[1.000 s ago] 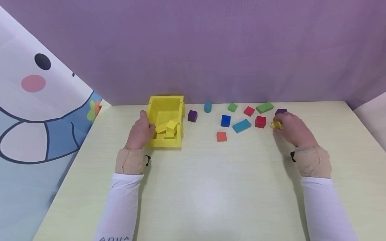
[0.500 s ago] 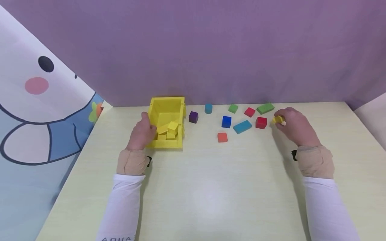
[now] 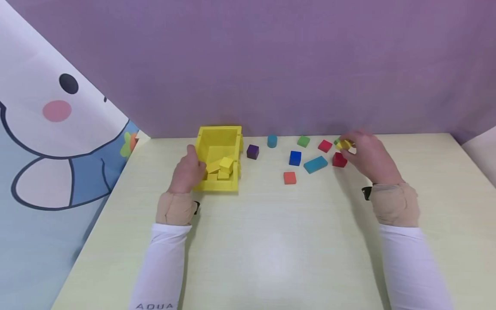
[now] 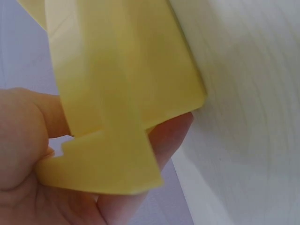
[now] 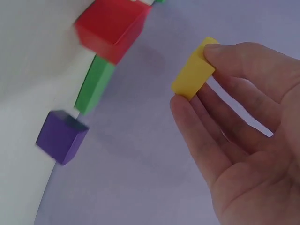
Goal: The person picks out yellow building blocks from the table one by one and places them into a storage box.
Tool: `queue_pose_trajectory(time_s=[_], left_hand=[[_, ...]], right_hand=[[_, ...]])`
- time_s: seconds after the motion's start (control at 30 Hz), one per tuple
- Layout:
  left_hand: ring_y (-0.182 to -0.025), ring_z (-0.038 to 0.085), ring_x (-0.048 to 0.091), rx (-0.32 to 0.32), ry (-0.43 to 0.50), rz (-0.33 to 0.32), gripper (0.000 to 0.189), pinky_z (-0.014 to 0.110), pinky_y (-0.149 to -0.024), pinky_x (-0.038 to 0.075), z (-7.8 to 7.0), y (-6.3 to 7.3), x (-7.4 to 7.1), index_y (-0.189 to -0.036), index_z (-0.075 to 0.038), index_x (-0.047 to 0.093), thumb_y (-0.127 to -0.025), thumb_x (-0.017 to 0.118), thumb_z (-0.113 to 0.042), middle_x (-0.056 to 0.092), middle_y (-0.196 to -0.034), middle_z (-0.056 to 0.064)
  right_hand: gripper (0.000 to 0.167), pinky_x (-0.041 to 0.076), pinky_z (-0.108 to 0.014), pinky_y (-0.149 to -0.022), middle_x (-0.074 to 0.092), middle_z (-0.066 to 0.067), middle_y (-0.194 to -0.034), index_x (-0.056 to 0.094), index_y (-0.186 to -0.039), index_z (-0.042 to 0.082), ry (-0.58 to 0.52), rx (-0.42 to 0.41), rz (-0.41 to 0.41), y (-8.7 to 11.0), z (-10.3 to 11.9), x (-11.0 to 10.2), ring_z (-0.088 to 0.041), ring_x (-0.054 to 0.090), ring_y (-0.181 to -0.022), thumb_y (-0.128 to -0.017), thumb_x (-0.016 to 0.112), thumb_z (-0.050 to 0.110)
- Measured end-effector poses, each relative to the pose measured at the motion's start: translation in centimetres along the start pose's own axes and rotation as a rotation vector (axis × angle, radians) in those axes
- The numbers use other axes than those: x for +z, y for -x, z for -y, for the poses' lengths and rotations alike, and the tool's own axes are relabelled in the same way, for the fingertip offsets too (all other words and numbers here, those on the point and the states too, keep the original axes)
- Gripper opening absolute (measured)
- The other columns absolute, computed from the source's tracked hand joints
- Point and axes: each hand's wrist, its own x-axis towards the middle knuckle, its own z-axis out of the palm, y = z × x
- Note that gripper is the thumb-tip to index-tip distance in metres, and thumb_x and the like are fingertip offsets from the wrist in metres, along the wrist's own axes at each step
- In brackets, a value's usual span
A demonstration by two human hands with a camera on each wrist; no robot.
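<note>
A yellow bin [image 3: 215,186] stands at the back left of the table, with several yellow blocks [image 3: 226,165] inside. My left hand [image 3: 187,170] grips its left side; in the left wrist view the fingers [image 4: 171,136] curl round the yellow wall [image 4: 112,168]. Thumb and fingertips of my right hand [image 3: 370,156] pinch a small yellow block [image 5: 193,75], raised above the row of loose blocks. From the head, this hand overlaps the long green block [image 3: 336,141] and hides a purple cube [image 5: 61,138], which shows in the right wrist view. Close by is a red cube [image 3: 339,160].
Loose blocks lie between bin and right hand: a purple cube [image 3: 253,151], a teal cylinder [image 3: 272,141], a blue cube [image 3: 295,158], a teal slab [image 3: 315,164], an orange-red block [image 3: 289,178], a green one [image 3: 303,141] and a flat red one [image 3: 325,146]. A purple cloth [image 3: 271,64] hangs behind.
The right hand has lifted the yellow block and carried it left, over the green and red blocks. The left hand keeps its grip on the bin; the whole view has shifted slightly.
</note>
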Motion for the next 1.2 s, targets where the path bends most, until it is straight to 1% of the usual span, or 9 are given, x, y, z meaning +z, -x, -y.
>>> queue_pose_trajectory(time_s=[0.13, 0.27, 0.37, 0.57, 0.7, 0.9, 1.0, 1.2], left_hand=[[-0.048, 0.020, 0.044, 0.001, -0.015, -0.016, 0.043, 0.029, -0.041, 0.035, 0.0, -0.2, 0.2, -0.126, 0.005, 0.021, -0.092, 0.041, -0.013, 0.051, -0.069, 0.015], [-0.048, 0.021, 0.044, 0.002, -0.023, -0.028, 0.042, 0.029, -0.041, 0.035, -0.1, -0.3, 0.3, -0.125, 0.005, 0.022, -0.092, 0.041, -0.012, 0.051, -0.069, 0.015], [-0.048, 0.021, 0.044, 0.005, -0.028, -0.034, 0.042, 0.029, -0.041, 0.035, -0.1, -0.4, 0.3, -0.125, 0.005, 0.023, -0.092, 0.041, -0.012, 0.050, -0.068, 0.015], [-0.049, 0.021, 0.044, 0.008, -0.039, -0.044, 0.040, 0.029, -0.042, 0.035, -0.2, -0.4, 0.2, -0.123, 0.005, 0.024, -0.091, 0.041, -0.012, 0.050, -0.069, 0.015], [-0.050, 0.022, 0.045, 0.001, -0.043, -0.045, 0.038, 0.030, -0.042, 0.035, -0.3, -0.3, 0.1, -0.122, 0.004, 0.025, -0.091, 0.042, -0.013, 0.051, -0.070, 0.015], [-0.050, 0.022, 0.045, -0.010, -0.044, -0.039, 0.036, 0.030, -0.042, 0.035, -0.3, -0.2, -0.1, -0.120, 0.003, 0.026, -0.091, 0.041, -0.013, 0.051, -0.071, 0.015], [-0.050, 0.022, 0.045, -0.011, -0.046, -0.036, 0.036, 0.030, -0.043, 0.035, -0.2, -0.2, -0.1, -0.120, 0.004, 0.026, -0.092, 0.041, -0.012, 0.051, -0.071, 0.015], [-0.050, 0.021, 0.045, -0.016, -0.040, -0.029, 0.038, 0.029, -0.043, 0.035, -0.2, -0.2, 0.0, -0.122, 0.004, 0.025, -0.092, 0.041, -0.012, 0.051, -0.070, 0.015]], right_hand=[[0.032, 0.048, -0.050, -0.080, 0.057, -0.018, -0.106, 0.060, -0.109, 0.000, -0.003, -0.013, -0.017, -0.4, 0.9, 0.2, -0.037, 0.056, -0.095, -0.079, 0.068, 0.003], [0.032, 0.049, -0.049, -0.080, 0.056, -0.017, -0.106, 0.059, -0.111, 0.002, -0.019, 0.002, 0.000, -0.9, 2.1, 0.5, -0.035, 0.056, -0.095, -0.080, 0.068, 0.007], [0.031, 0.049, -0.047, -0.080, 0.057, -0.016, -0.105, 0.060, -0.111, 0.003, -0.030, -0.002, 0.010, -1.5, 3.0, 0.8, -0.033, 0.054, -0.094, -0.081, 0.068, 0.010], [0.029, 0.049, -0.045, -0.081, 0.057, -0.014, -0.108, 0.060, -0.111, 0.004, -0.068, -0.029, 0.019, -2.4, 4.5, 1.4, -0.031, 0.053, -0.097, -0.083, 0.066, 0.009], [0.028, 0.048, -0.044, -0.082, 0.057, -0.013, -0.107, 0.061, -0.110, 0.004, -0.078, -0.040, 0.015, -2.9, 5.6, 1.8, -0.030, 0.054, -0.095, -0.083, 0.065, 0.009], [0.026, 0.047, -0.043, -0.083, 0.058, -0.011, -0.106, 0.063, -0.108, 0.005, -0.103, -0.077, 0.008, -3.6, 7.4, 2.5, -0.030, 0.055, -0.095, -0.083, 0.065, 0.008], [0.025, 0.048, -0.042, -0.084, 0.059, -0.008, -0.105, 0.063, -0.108, 0.008, -0.098, -0.098, 0.019, -4.0, 8.4, 3.0, -0.027, 0.055, -0.095, -0.084, 0.065, 0.012], [0.030, 0.050, -0.038, -0.083, 0.057, -0.005, -0.108, 0.062, -0.112, 0.012, -0.086, -0.143, 0.043, -4.6, 10.5, 3.9, -0.023, 0.054, -0.097, -0.083, 0.067, 0.018]])
